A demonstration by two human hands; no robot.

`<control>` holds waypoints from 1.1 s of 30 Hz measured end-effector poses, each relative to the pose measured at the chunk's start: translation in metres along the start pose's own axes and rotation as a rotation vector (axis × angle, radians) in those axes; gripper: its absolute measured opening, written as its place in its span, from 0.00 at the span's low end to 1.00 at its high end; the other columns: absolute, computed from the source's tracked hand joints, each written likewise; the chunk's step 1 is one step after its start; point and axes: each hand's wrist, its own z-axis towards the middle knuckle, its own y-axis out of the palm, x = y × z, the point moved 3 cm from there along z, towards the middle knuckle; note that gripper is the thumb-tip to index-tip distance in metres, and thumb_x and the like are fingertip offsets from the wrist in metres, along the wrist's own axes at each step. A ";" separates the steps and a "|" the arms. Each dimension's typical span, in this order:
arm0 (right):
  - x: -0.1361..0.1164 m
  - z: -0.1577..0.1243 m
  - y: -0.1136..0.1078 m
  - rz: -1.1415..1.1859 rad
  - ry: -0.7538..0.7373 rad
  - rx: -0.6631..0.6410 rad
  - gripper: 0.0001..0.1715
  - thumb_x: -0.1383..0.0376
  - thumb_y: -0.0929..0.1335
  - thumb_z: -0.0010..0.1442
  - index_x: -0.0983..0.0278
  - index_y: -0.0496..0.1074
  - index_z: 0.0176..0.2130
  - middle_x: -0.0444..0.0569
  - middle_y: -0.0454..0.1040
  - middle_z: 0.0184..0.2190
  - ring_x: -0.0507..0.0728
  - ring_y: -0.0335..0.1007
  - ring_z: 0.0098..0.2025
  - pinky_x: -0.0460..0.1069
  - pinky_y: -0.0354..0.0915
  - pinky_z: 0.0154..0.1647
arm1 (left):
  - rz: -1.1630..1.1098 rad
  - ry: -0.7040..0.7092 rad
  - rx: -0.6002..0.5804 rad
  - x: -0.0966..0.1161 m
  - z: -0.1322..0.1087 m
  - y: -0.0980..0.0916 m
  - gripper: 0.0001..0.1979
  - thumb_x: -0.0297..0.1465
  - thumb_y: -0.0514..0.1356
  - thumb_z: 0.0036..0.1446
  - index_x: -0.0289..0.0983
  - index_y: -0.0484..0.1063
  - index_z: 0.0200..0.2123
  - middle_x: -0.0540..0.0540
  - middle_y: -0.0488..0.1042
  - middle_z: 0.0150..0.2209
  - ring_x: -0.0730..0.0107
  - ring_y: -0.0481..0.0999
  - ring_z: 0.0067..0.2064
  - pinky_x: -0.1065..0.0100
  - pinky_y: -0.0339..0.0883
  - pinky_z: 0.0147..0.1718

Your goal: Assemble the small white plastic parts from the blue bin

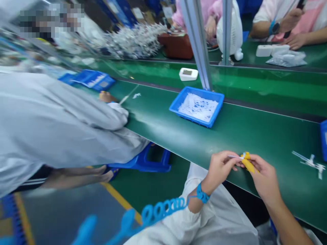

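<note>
Yellow part (pixel 248 164) and thin white plastic strip (pixel 233 156), both held just above the near edge of the green surface (pixel 255 136).

Left hand (pixel 221 167): grip pinched shut, thumb and forefinger on the strip. Right hand (pixel 265 178): grip closed round the yellow part, whose top end meets the strip; blur hides whether the two are joined. Judged partway through: one piece in hand, a few loose white pieces (pixel 310 162) lying to the right, and a heap more in the blue tray (pixel 190 119) well apart across the surface. Blue wrist strap (pixel 203 195) with coiled cord on the left wrist. A co-worker's pale sleeve (pixel 76 112) leans on the surface at left. Writing: none legible; the label on the far blue tray (pixel 89 79) is too blurred.
</note>
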 end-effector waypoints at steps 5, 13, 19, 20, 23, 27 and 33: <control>0.020 0.002 -0.014 -0.085 0.060 0.049 0.21 0.53 0.80 0.51 0.61 0.86 0.42 0.53 0.85 0.42 0.62 0.84 0.42 0.49 0.80 0.46 | -0.065 -0.018 0.014 -0.009 0.003 0.001 0.19 0.44 0.74 0.58 0.32 0.84 0.36 0.41 0.84 0.31 0.63 0.86 0.33 0.67 0.83 0.37; 0.006 0.006 -0.002 -0.029 0.049 0.025 0.17 0.53 0.80 0.50 0.61 0.86 0.36 0.53 0.84 0.37 0.61 0.80 0.37 0.51 0.78 0.41 | -0.068 -0.071 -0.020 -0.001 0.005 -0.005 0.15 0.41 0.74 0.56 0.33 0.85 0.37 0.42 0.85 0.31 0.65 0.85 0.32 0.67 0.82 0.37; -0.003 0.011 0.007 0.085 0.047 -0.016 0.19 0.50 0.80 0.51 0.62 0.86 0.36 0.51 0.83 0.32 0.59 0.79 0.34 0.52 0.76 0.42 | -0.019 -0.062 -0.037 0.003 0.005 -0.006 0.18 0.41 0.74 0.57 0.33 0.84 0.42 0.42 0.86 0.34 0.65 0.86 0.35 0.67 0.83 0.39; -0.003 0.011 0.008 0.099 0.040 -0.018 0.20 0.49 0.81 0.51 0.62 0.86 0.36 0.51 0.83 0.33 0.59 0.79 0.34 0.52 0.76 0.42 | -0.014 -0.053 -0.029 0.001 0.005 -0.006 0.18 0.42 0.74 0.57 0.33 0.83 0.42 0.42 0.86 0.34 0.65 0.86 0.34 0.67 0.83 0.38; -0.003 0.009 0.008 0.144 0.019 -0.023 0.22 0.48 0.82 0.50 0.62 0.85 0.36 0.51 0.83 0.33 0.59 0.79 0.35 0.53 0.77 0.43 | 0.006 -0.028 -0.014 -0.003 0.004 -0.005 0.19 0.43 0.74 0.56 0.33 0.82 0.40 0.43 0.85 0.32 0.64 0.86 0.33 0.66 0.83 0.37; -0.002 0.006 0.013 0.182 0.001 -0.007 0.21 0.49 0.83 0.50 0.61 0.83 0.34 0.49 0.82 0.30 0.58 0.78 0.33 0.52 0.77 0.41 | 0.039 -0.009 -0.018 -0.002 0.005 -0.003 0.17 0.42 0.74 0.56 0.33 0.82 0.38 0.42 0.85 0.32 0.63 0.86 0.34 0.64 0.83 0.38; -0.005 -0.008 0.013 0.223 -0.008 0.031 0.21 0.48 0.81 0.51 0.62 0.83 0.34 0.50 0.82 0.31 0.58 0.79 0.33 0.53 0.79 0.40 | 0.131 -0.021 -0.123 -0.003 0.001 -0.006 0.15 0.40 0.72 0.60 0.34 0.83 0.42 0.42 0.85 0.35 0.64 0.85 0.35 0.63 0.82 0.40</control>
